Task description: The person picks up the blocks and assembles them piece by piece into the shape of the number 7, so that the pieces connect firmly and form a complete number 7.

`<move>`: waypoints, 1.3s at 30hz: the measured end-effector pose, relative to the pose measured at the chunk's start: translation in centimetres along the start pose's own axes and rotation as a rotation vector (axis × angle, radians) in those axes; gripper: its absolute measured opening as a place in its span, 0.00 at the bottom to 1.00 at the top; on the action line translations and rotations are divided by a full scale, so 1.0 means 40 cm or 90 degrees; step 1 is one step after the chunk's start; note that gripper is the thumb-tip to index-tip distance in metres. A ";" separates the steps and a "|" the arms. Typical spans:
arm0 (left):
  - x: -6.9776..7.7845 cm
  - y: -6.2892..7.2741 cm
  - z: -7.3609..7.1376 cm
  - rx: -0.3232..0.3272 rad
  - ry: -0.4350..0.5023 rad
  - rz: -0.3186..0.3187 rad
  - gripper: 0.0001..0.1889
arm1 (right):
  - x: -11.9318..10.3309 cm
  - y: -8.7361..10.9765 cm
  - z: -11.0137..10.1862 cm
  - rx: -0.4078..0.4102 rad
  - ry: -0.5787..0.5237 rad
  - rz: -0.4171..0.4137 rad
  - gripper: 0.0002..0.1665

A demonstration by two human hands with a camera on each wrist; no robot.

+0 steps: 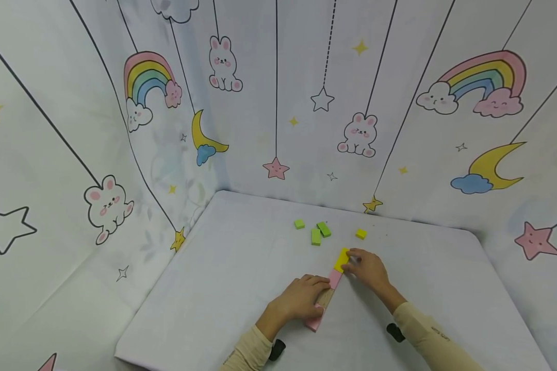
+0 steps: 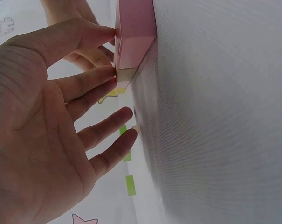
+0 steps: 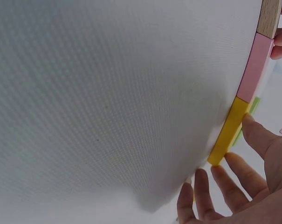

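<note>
A straight line of blocks lies on the white table: a near pink block (image 1: 313, 324), a bare wooden block (image 1: 325, 297), a second pink block (image 1: 335, 279) and a yellow block (image 1: 341, 260) at the far end. My left hand (image 1: 301, 298) rests along the line, its thumb against the near pink block and its fingertips farther up; in the left wrist view these fingers are fairly straight. At the yellow block, my right hand (image 1: 369, 269) holds on with thumb and index finger, the other fingers spread beyond its end in the right wrist view.
Several loose green blocks (image 1: 315, 237) lie farther back on the table (image 1: 223, 257), with a small yellow block (image 1: 361, 234) to their right. Behind the table hangs a white cloth backdrop (image 1: 250, 123) printed with rabbits, stars and rainbows.
</note>
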State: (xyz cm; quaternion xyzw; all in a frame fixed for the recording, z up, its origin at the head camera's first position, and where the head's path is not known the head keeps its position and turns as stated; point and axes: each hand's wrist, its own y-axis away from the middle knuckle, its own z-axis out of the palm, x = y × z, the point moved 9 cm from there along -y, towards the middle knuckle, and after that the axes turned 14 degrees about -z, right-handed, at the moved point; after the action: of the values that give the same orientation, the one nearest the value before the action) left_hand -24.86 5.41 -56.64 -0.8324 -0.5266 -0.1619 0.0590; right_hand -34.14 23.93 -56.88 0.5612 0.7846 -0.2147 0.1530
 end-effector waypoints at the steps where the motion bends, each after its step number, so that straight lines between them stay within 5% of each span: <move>1: 0.000 0.000 -0.001 0.000 0.001 0.001 0.31 | 0.000 0.000 0.001 0.000 0.001 0.001 0.31; 21: -0.002 0.000 -0.005 0.002 0.000 0.004 0.30 | 0.008 -0.005 0.002 0.012 -0.018 -0.009 0.31; 39: 0.000 0.001 -0.005 0.000 -0.009 0.008 0.31 | 0.045 -0.008 0.007 0.000 -0.056 0.039 0.40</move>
State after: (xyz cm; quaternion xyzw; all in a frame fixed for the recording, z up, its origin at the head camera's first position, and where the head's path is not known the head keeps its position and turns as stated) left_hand -24.83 5.35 -56.46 -0.8367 -0.5221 -0.1556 0.0565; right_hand -35.03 25.15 -57.92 0.5749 0.7595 -0.2343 0.1942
